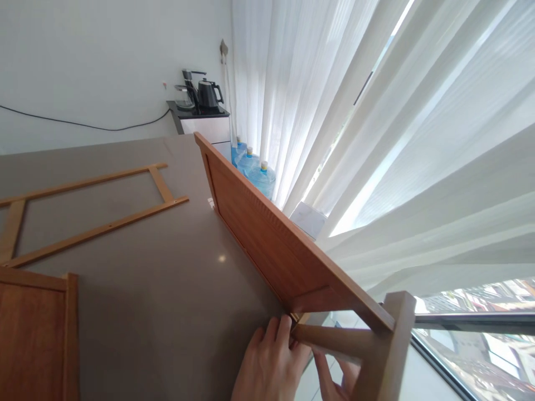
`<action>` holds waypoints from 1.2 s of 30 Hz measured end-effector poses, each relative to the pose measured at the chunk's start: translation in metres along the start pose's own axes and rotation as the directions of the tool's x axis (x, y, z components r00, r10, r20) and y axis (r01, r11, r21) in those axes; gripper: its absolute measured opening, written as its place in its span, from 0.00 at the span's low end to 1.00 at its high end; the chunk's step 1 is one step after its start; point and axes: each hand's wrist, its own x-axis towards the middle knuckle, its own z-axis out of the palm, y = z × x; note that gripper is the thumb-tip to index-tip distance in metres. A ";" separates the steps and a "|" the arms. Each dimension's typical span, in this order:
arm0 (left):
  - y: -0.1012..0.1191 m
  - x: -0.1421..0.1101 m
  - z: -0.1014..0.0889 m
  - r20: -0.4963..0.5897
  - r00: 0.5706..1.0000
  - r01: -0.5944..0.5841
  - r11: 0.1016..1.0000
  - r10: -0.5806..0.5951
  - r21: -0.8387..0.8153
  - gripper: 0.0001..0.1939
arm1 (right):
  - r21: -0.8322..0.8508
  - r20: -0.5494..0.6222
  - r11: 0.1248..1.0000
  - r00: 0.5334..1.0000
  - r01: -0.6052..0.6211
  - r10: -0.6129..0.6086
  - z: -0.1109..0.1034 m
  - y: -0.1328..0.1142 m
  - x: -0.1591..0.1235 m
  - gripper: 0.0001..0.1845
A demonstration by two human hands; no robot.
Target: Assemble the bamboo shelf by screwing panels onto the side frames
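Observation:
A reddish-brown wooden panel [259, 234] with a paler top rail stands on its edge along the right side of the grey-brown table. At its near end a square wooden post [395, 345] is joined to it, with a short crossbar below. My left hand [270, 356] is closed at the panel's lower near corner, its curled fingertips against the wood. Just right of it, beneath the crossbar [334, 338], my right hand [336, 379] has its fingers bent close to the same corner. The post and crossbar partly cover it, and its fingertips' contact is hidden.
On the table [167, 301] lie a light wooden ladder-like frame [100, 225] and another brown panel [33, 334] at left. A black kettle [208, 93] stands on a cabinet behind. Blue water bottles [261, 178] and white curtains [376, 139] are beyond the right edge.

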 end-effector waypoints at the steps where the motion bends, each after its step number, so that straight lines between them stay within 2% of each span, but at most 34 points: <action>1: -0.001 0.000 -0.001 0.035 0.999 0.000 1.000 0.000 -0.007 0.08 | 0.051 0.012 0.998 0.999 -0.035 0.034 0.000 -0.003 0.004 0.14; 4: 0.000 -0.001 -0.001 0.088 0.996 0.035 0.999 -0.033 -0.026 0.10 | 0.175 0.041 0.980 0.995 -0.098 0.093 -0.002 -0.016 0.016 0.12; 8: 0.004 -0.001 -0.007 0.055 0.997 0.050 0.998 -0.052 0.028 0.17 | 0.213 0.070 0.971 0.993 -0.104 0.091 -0.008 -0.027 0.022 0.09; 13: 0.008 0.003 -0.025 0.123 0.991 0.052 0.996 -0.061 0.078 0.19 | 0.248 0.112 0.956 0.985 -0.154 0.129 -0.010 -0.027 0.020 0.09; 16: 0.007 0.004 -0.027 0.135 0.989 0.053 0.996 -0.062 0.068 0.21 | 0.254 0.143 0.950 0.979 -0.181 0.148 -0.010 -0.026 0.021 0.10; 22: 0.007 0.003 -0.026 0.119 0.992 0.042 0.996 -0.051 0.076 0.19 | 0.267 0.176 0.945 0.974 -0.188 0.144 -0.011 -0.023 0.024 0.14; 30: 0.010 0.004 -0.030 0.108 0.993 0.038 0.995 -0.047 0.092 0.13 | 0.263 0.137 0.952 0.983 -0.155 0.122 -0.008 -0.022 0.024 0.17; 36: 0.011 0.002 -0.029 0.083 0.994 0.067 0.993 -0.075 0.096 0.13 | 0.256 0.121 0.961 0.990 -0.106 0.077 -0.009 -0.024 0.024 0.16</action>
